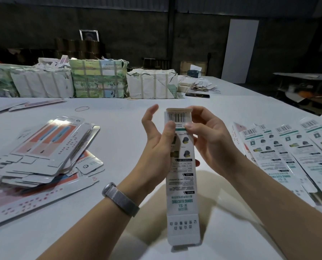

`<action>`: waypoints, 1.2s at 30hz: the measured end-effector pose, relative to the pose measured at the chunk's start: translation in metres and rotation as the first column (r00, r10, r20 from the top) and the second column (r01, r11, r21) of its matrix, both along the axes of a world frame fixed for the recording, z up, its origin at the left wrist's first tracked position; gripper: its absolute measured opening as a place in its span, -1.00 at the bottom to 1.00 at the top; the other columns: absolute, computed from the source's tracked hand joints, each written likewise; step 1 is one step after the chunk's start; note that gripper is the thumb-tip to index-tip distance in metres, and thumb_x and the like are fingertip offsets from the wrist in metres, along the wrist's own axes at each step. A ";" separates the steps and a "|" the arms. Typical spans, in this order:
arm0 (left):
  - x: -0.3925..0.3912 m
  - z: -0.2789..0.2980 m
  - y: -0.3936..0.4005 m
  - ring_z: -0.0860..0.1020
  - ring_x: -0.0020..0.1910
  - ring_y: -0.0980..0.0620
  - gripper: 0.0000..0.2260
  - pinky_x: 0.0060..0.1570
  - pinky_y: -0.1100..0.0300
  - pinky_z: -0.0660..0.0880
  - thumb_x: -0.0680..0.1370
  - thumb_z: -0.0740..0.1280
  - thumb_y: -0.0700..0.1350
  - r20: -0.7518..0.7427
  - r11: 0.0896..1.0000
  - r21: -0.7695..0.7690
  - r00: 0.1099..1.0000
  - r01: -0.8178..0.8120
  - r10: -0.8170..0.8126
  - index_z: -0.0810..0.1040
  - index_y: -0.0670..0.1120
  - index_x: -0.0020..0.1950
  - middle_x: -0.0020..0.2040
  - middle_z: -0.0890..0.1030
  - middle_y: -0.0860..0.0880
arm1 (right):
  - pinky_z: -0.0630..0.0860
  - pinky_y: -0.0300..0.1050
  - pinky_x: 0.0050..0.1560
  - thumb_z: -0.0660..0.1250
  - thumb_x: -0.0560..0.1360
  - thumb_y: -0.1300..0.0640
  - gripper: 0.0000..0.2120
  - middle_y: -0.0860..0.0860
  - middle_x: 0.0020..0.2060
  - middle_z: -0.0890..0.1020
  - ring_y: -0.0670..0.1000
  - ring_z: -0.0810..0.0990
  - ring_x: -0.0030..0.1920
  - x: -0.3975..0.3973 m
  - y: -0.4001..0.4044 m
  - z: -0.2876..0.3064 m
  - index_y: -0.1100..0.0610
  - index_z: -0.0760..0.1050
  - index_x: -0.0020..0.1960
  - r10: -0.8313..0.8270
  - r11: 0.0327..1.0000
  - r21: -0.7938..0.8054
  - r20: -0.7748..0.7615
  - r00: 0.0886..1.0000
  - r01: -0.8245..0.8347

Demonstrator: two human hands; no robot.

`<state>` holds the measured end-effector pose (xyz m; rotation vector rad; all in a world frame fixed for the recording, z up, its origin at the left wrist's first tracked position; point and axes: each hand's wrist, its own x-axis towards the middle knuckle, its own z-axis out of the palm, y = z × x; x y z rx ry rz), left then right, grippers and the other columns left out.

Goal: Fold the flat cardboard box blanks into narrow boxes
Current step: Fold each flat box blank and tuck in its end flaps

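A narrow white box (181,186) with green print and a barcode stands lengthwise between my hands above the table. My left hand (156,139) grips its upper left side, thumb pressed just under the barcode. My right hand (209,136) holds the upper right side, thumb on the front below the barcode flap. The top flap is folded over; the bottom flap hangs open toward me. A pile of flat pink-and-white blanks (44,151) lies at the left. A row of folded white boxes (287,147) lies at the right.
Strapped paper-wrapped bundles (98,79) line the far side of the white table (119,117). A rubber band (82,108) lies on the table ahead. A dark phone (197,95) and loose scraps (201,84) sit at the far right.
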<state>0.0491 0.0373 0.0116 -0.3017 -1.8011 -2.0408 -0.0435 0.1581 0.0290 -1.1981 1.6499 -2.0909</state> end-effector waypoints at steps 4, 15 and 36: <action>0.001 0.002 -0.006 0.69 -0.24 -0.14 -0.66 -0.29 0.01 0.64 0.57 0.14 0.15 0.012 0.999 -0.035 1.000 0.015 -0.014 0.17 0.28 0.33 -0.12 0.69 -0.02 | 0.45 0.41 0.10 0.31 0.46 0.19 -0.82 0.07 -0.07 0.64 0.15 0.60 -0.03 0.000 0.000 0.000 0.10 0.50 0.07 -0.028 0.999 0.028 -0.028 0.999 0.029; -0.001 -0.001 0.000 0.67 -0.29 -0.18 -0.89 -0.34 -0.03 0.64 0.68 0.12 0.06 0.083 0.995 -0.090 0.996 -0.035 0.043 0.22 0.24 0.17 -0.18 0.64 -0.08 | 0.56 -0.03 -0.13 0.28 0.50 -0.02 -0.76 0.06 -0.28 0.62 0.06 0.62 -0.19 -0.001 0.001 0.008 0.11 0.37 -0.23 -0.066 0.998 0.015 0.040 0.997 0.066; -0.001 0.000 0.003 0.68 -0.27 -0.17 -0.77 -0.29 -0.06 0.66 0.70 0.09 0.03 0.098 0.993 -0.121 0.995 -0.018 0.030 0.20 0.31 0.31 -0.17 0.65 -0.08 | 0.63 0.09 -0.24 0.32 0.42 0.13 -0.93 -0.01 -0.39 0.61 0.12 0.67 -0.28 -0.002 0.000 0.007 0.10 0.44 -0.17 -0.209 0.977 0.020 -0.092 0.974 0.211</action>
